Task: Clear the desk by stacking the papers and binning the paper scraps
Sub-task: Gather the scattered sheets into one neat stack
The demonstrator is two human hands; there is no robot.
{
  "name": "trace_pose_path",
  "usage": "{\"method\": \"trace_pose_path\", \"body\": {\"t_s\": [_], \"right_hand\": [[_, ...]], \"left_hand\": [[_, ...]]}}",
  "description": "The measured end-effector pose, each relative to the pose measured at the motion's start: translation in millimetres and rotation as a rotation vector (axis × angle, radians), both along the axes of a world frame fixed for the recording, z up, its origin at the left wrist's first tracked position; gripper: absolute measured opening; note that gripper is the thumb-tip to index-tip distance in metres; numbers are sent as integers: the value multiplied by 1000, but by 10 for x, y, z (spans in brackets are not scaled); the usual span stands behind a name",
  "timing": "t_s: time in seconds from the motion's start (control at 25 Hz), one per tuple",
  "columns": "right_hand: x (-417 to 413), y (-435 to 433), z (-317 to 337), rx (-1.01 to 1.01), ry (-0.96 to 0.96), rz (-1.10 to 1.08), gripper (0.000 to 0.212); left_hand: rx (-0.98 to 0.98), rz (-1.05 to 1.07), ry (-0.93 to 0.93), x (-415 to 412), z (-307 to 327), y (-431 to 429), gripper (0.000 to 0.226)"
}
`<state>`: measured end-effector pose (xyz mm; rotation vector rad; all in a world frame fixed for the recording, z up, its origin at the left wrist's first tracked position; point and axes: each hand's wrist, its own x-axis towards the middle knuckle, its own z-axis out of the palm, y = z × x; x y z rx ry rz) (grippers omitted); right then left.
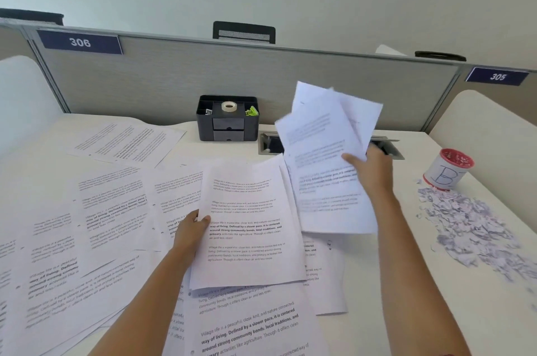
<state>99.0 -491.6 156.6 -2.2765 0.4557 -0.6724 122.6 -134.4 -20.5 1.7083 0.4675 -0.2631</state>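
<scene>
The left partition plate (80, 42) reads 306, the right plate (497, 76) 305, the cup (444, 174) B (handwritten), papers (247, 239) "Village life".

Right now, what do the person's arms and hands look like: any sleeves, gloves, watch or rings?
No sleeves show: the left arm and right arm are bare down to the frame's edge. The left hand and right hand wear no gloves; no watch, bracelet or ring is visible.
</scene>
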Motion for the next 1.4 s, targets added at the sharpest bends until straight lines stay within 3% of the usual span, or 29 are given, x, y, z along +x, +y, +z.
{"method": "trace_pose_path", "body": {"t_s": [0.12, 0.28, 0.4, 0.56, 0.8, 1.0, 1.16, 1.24, 1.28, 1.36, 1.4], "right_hand": [[-159, -48, 466, -12, -142, 38, 40], [-252, -36, 753, 132, -183, 99, 36], [-197, 23, 563, 291, -146, 184, 27], [9, 216, -49, 361, 41, 268, 18], [-2, 722, -997, 401, 409, 322, 52], [-34, 1147, -1227, 182, 495, 298, 64], [-59, 1136, -1168, 180, 487, 214, 75], [-151, 1040, -1080, 362, 418, 164, 83], [-220, 1003, -999, 559, 390, 199, 82], [-364, 977, -813, 954, 358, 358, 66], [-424, 980, -719, 1031, 332, 419, 53]], "left_hand": [[-11, 1, 8, -69, 130, -38, 51], [-28, 2, -8, -220, 421, -115, 32], [-52, 12, -23, -275, 511, -150, 27], [-64, 28, 14, -317, 620, -189, 43], [-194, -17, 69, -301, 624, -118, 70], [27, -119, -108, -370, 580, -192, 45], [-134, -98, -159, -401, 590, -163, 35], [-299, -60, -128, -414, 719, -127, 32], [-370, -56, -117, -431, 794, -109, 31], [-442, -81, -154, -474, 926, -80, 30], [-448, -103, -199, -506, 998, -71, 31]]}}
